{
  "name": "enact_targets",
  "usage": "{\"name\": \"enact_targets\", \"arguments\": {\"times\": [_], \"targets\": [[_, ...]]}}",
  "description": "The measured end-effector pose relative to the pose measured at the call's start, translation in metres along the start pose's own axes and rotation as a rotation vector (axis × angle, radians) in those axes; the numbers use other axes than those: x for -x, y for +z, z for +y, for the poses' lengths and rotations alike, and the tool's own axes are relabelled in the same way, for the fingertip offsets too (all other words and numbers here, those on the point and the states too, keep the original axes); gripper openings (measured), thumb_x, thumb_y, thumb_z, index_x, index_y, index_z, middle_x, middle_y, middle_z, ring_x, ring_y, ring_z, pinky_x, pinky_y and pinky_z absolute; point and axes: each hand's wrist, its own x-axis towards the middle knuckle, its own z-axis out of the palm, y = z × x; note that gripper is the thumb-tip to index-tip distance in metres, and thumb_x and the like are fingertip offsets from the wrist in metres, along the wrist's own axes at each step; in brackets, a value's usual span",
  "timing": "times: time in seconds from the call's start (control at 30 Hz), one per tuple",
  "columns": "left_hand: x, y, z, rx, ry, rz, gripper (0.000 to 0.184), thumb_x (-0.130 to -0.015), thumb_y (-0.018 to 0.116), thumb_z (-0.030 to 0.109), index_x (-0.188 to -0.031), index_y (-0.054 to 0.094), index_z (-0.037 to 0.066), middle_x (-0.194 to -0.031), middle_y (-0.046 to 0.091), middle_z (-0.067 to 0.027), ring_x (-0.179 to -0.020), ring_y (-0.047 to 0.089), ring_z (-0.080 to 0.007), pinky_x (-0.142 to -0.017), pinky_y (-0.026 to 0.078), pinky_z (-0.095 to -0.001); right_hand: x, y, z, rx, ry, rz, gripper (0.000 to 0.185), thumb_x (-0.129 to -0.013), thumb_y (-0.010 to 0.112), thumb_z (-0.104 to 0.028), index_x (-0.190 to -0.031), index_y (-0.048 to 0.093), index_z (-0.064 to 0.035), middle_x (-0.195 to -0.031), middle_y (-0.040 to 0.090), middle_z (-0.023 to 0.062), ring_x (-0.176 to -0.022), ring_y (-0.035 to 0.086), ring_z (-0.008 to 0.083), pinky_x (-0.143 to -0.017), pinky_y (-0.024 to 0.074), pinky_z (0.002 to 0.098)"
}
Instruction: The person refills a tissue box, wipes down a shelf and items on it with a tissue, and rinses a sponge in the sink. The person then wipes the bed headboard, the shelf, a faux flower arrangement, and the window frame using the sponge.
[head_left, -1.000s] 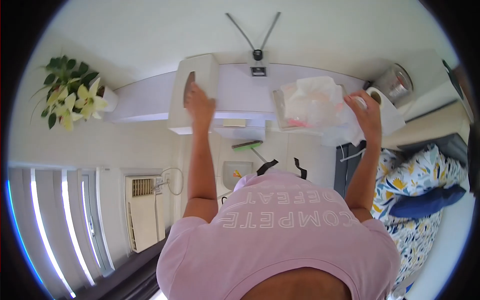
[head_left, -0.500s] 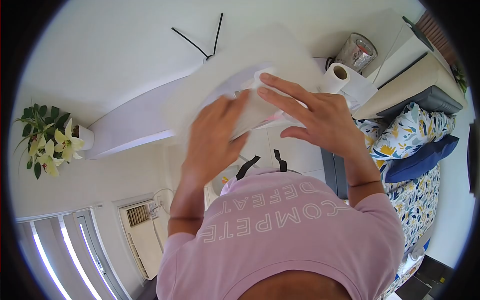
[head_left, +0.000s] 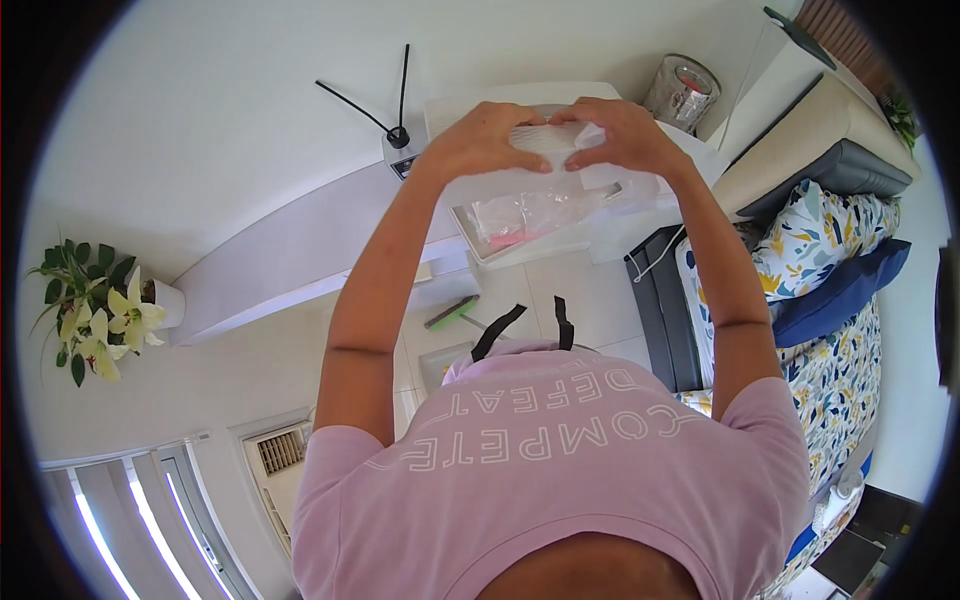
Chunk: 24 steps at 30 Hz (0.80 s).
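My left hand [head_left: 485, 142] and my right hand [head_left: 630, 138] face each other with curved fingers, pressed around a whitish, ridged, soft-looking bundle [head_left: 545, 147]. Exactly what the bundle is cannot be made out. Behind and beneath my hands lies a white box-like cover [head_left: 450, 104] with a greyish slot, partly hidden by my fingers. Just below them, a shallow white tray [head_left: 480, 250] on the shelf holds crumpled clear plastic [head_left: 530, 215] with something pink in it.
A black-stick diffuser [head_left: 398, 140] stands on the curved shelf [head_left: 290, 235]. At the left is a potted lily [head_left: 125, 310]; a silver canister [head_left: 683, 92] stands at upper right. A bed with patterned pillows [head_left: 820, 240] lies right. A green broom [head_left: 452, 312] is below.
The white cover has gone from the left part of the shelf to the right, over the tray. Both hands have come together around the whitish bundle. The view has turned and shifted right.
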Motion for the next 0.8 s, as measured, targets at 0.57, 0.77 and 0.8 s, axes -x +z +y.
{"name": "enact_targets", "arguments": {"times": [0.57, 0.77, 0.8], "targets": [[-0.017, 0.026, -0.031, -0.072, -0.043, -0.050, 0.025, -0.077, 0.055, 0.000, -0.100, 0.065, 0.004, -0.091, 0.065, -0.0146, -0.082, 0.062, -0.0270, -0.074, 0.047, -0.0352, 0.017, 0.026, 0.013, -0.049, 0.064, -0.164, 0.052, -0.059, 0.078, -0.025, -0.107, 0.060, -0.0147, -0.098, 0.060, 0.0000, -0.087, 0.058, 0.0212, -0.073, 0.0450, 0.0309], [-0.031, 0.040, -0.024, -0.199, 0.048, -0.006, 0.026, -0.073, 0.060, 0.003, -0.097, 0.066, 0.007, -0.084, 0.065, -0.0126, -0.080, 0.059, -0.0275, -0.073, 0.045, -0.0362, 0.017, 0.032, 0.016, -0.046, 0.015, -0.145, 0.050, -0.058, 0.077, -0.026, -0.104, 0.060, -0.0170, -0.097, 0.061, -0.0014, -0.081, 0.059, 0.0215, -0.070, 0.0456, 0.0317], [-0.036, 0.041, -0.026, -0.350, 0.125, 0.023, 0.026, -0.072, 0.061, 0.005, -0.098, 0.066, 0.010, -0.083, 0.063, -0.0110, -0.084, 0.055, -0.0254, -0.075, 0.043, -0.0360, 0.016, 0.032, 0.017, -0.037, -0.034, -0.119, 0.049, -0.058, 0.077, -0.027, -0.102, 0.059, -0.0185, -0.096, 0.062, -0.0016, -0.075, 0.059, 0.0212, -0.068, 0.0456, 0.0320]]}}
